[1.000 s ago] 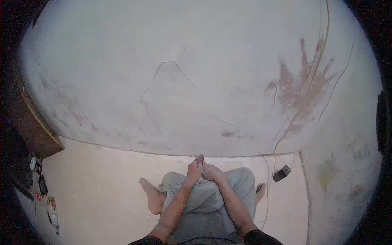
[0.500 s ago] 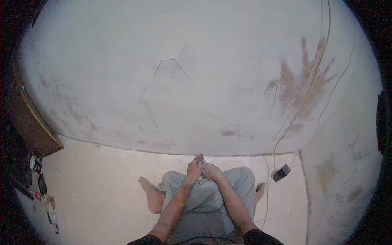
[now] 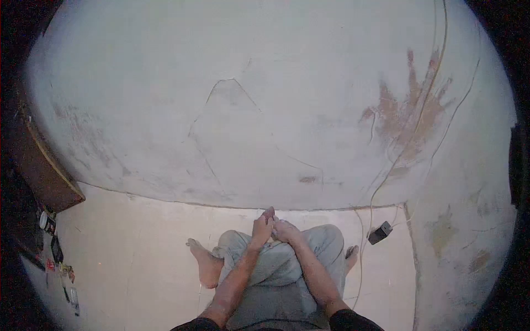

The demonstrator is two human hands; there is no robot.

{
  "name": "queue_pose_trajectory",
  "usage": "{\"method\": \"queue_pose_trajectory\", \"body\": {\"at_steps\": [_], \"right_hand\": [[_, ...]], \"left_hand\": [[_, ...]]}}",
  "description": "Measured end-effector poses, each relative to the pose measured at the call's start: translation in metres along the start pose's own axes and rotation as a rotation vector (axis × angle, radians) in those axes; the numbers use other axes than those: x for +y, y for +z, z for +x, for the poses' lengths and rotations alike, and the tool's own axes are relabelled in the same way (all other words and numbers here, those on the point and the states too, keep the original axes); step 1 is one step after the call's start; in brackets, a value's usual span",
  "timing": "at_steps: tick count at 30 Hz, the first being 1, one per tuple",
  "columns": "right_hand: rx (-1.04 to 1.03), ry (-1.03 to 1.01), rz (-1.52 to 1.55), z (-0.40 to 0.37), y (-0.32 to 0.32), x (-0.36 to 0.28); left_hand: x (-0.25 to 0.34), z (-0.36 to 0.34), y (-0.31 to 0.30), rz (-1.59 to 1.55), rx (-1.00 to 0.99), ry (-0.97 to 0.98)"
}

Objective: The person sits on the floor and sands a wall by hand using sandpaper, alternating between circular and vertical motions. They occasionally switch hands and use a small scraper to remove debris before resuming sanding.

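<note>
My left hand (image 3: 261, 230) and my right hand (image 3: 286, 230) meet over my crossed legs, close to the foot of the wall. A small reddish-brown lump (image 3: 269, 212) shows at the top of my left hand, whose fingers are curled around it. What it is I cannot tell. The fingers of my right hand are drawn together and press against the left hand's side, hiding whatever lies between them. Grey trousers (image 3: 276, 265) cover my legs under both wrists, and a bare foot (image 3: 208, 267) sticks out at the left.
A stained white wall (image 3: 309, 99) rises right in front. Cables (image 3: 381, 187) hang down it to a black box-like adapter (image 3: 380, 233) on the pale tiled floor (image 3: 138, 248). At the left are a brown board (image 3: 47, 165), a jar (image 3: 47, 222) and several small items.
Both hands stay together in almost the same place, with only a slight shift of the fingers. The reddish-brown lump is still at the top of my left hand.
</note>
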State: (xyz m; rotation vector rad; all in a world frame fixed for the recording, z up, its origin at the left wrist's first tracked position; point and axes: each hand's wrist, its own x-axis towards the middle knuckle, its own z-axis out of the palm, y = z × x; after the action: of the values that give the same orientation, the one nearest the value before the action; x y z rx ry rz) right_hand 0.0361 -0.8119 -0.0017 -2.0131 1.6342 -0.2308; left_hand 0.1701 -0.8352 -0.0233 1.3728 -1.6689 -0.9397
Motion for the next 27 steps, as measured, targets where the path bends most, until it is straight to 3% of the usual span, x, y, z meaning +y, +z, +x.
{"method": "queue_pose_trajectory", "body": {"at_steps": [2,5,7,11,14,19,21,24,26,27], "right_hand": [[-0.075,0.073,0.025,-0.002,-0.005,-0.005],[0.015,-0.043,-0.069,0.002,0.013,0.009],[0.100,-0.074,-0.079,0.005,0.021,0.015],[0.057,-0.057,-0.035,-0.005,0.001,0.001],[-0.087,-0.004,-0.046,-0.014,-0.022,-0.018],[0.044,-0.014,-0.020,-0.013,-0.010,-0.010],[0.015,-0.028,-0.023,-0.002,0.002,0.004],[-0.023,-0.021,-0.017,-0.002,0.002,0.002],[-0.047,0.006,-0.011,-0.011,-0.008,-0.009],[-0.010,0.006,0.022,-0.015,-0.014,-0.014]], "left_hand": [[0.013,-0.003,-0.006,-0.024,-0.010,-0.002],[0.039,-0.009,-0.018,-0.103,-0.074,0.003],[0.039,-0.009,-0.018,-0.116,-0.071,0.023],[0.003,0.003,-0.003,-0.016,-0.089,-0.024],[0.065,-0.016,-0.029,-0.054,-0.032,-0.001],[0.043,-0.008,-0.022,0.021,-0.048,-0.025],[0.038,-0.007,-0.019,0.042,-0.097,-0.080],[0.036,-0.008,-0.016,-0.100,-0.017,0.053],[0.044,-0.008,-0.023,0.101,-0.098,-0.043],[0.039,-0.009,-0.021,0.051,-0.087,-0.001]]}}
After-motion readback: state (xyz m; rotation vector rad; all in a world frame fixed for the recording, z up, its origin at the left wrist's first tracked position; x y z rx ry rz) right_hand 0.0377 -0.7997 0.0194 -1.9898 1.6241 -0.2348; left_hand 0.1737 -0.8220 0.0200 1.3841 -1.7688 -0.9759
